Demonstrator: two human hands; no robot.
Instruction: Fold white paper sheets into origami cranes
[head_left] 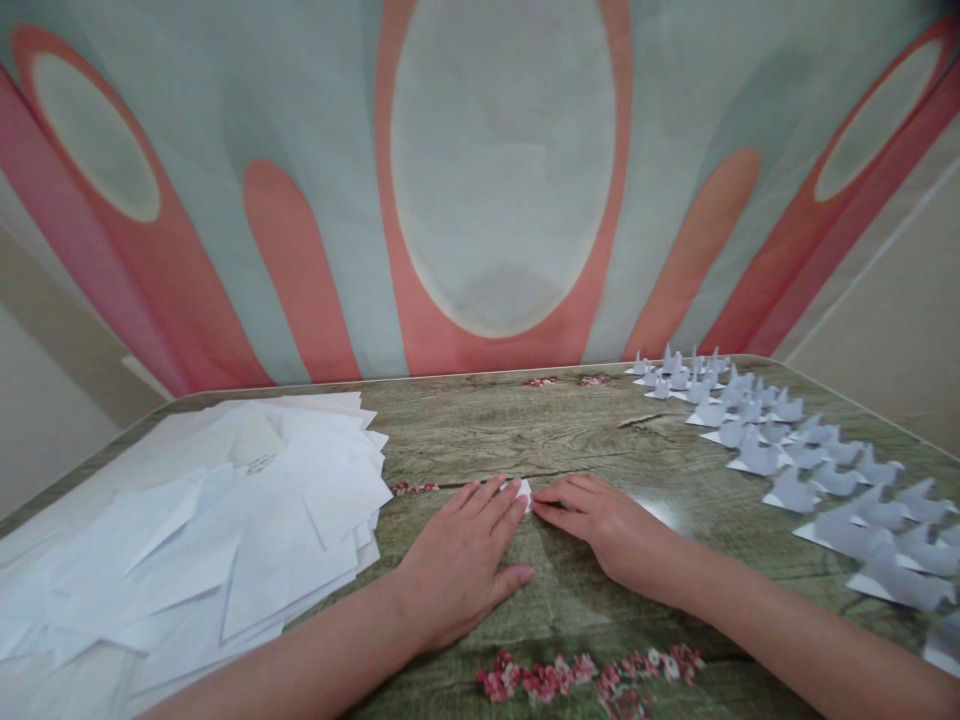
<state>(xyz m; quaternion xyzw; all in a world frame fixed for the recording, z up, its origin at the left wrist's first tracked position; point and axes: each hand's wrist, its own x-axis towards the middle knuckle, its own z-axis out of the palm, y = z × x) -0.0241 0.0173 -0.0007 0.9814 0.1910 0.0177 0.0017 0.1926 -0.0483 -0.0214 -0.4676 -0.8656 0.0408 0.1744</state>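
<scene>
A small piece of folded white paper (526, 491) lies on the tabletop in the middle of the head view, mostly covered by fingers. My left hand (465, 550) rests flat with its fingers stretched out, the fingertips pressing on the paper's left part and the thumb held apart. From the other side, my right hand (600, 522) has its thumb and fingertips closed on the paper's right edge. How the paper is folded under my fingers cannot be made out.
A broad heap of loose white paper sheets (292, 530) covers the table's left side. Several folded white paper birds (795, 490) stand in rows along the right. The wood-patterned table (480, 430) bears printed pink flowers, and a patterned wall (502, 200) rises behind it.
</scene>
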